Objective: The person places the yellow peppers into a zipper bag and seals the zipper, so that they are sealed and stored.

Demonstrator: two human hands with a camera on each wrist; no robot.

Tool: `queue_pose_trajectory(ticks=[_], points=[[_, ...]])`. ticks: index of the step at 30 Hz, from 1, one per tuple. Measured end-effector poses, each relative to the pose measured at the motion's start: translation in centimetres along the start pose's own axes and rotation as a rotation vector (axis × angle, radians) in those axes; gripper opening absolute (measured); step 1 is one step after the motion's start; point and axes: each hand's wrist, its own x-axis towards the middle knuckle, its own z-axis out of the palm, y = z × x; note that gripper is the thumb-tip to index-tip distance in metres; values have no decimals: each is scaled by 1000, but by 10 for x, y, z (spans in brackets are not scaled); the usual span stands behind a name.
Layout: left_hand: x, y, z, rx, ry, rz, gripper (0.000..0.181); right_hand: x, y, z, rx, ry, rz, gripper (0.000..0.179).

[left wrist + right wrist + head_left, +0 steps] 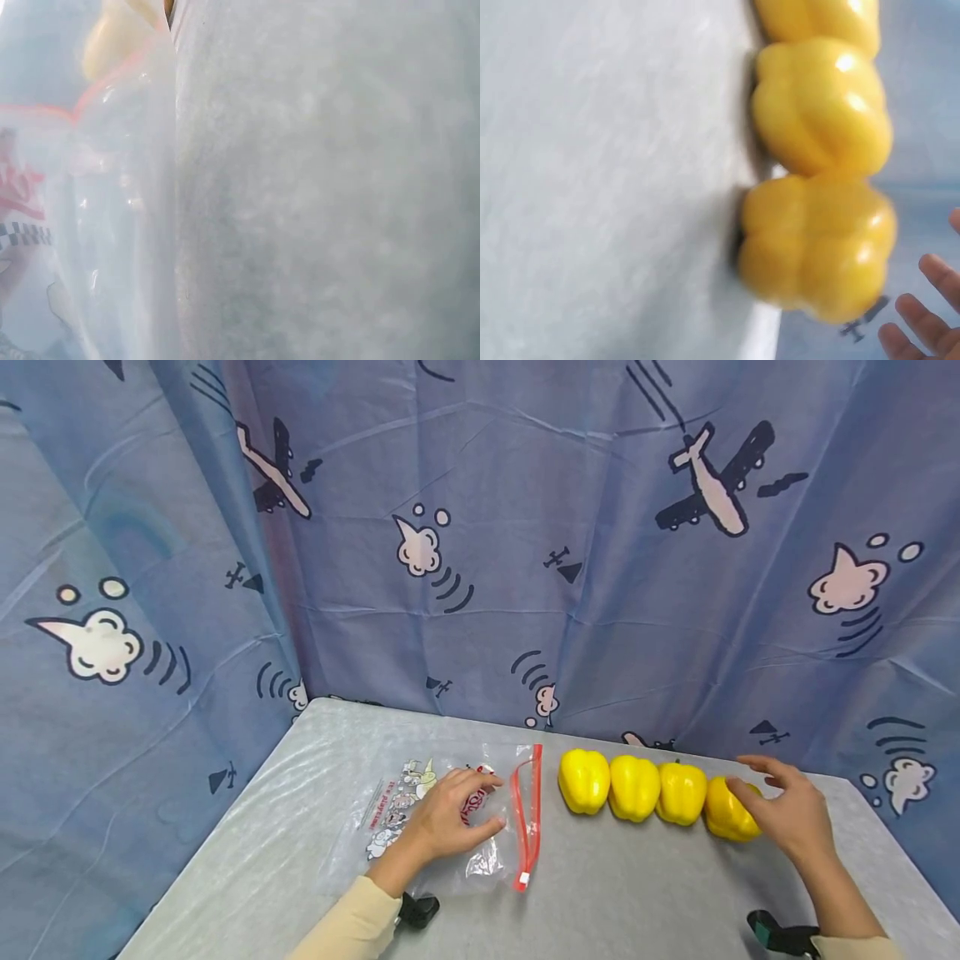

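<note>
A clear plastic zip bag [487,864] with cartoon prints lies flat on the table, its red zip strip and white slider facing right. Over the bag's middle is my left hand [442,818], thumb and fingers spread and nothing between them; the left wrist view shows part of the bag but not the hand. Several yellow bell peppers stand in a row to the right of the bag. Beside the rightmost bell pepper [727,814] my right hand [795,814] hovers with parted fingers. In the right wrist view, fingertips [911,307] show apart from that pepper.
The other bell peppers [633,789] line up close together near the back of the grey-white table [600,893]. A blue curtain [480,635] with airplane prints hangs behind the table and along its left side. Dark wrist-camera mounts [418,910] sit below the wrists.
</note>
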Motion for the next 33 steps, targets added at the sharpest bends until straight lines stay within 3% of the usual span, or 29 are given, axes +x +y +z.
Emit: queue_pose_trajectory(ticks=[10, 24, 33], points=[[3, 2, 0, 1, -5, -5, 46, 20, 39, 21, -32, -83, 35, 67], [3, 4, 2, -27, 43, -29, 38, 20, 32, 21, -37, -203, 94, 66], [3, 7, 2, -51, 30, -120, 39, 22, 36, 23, -22, -251, 128, 68]])
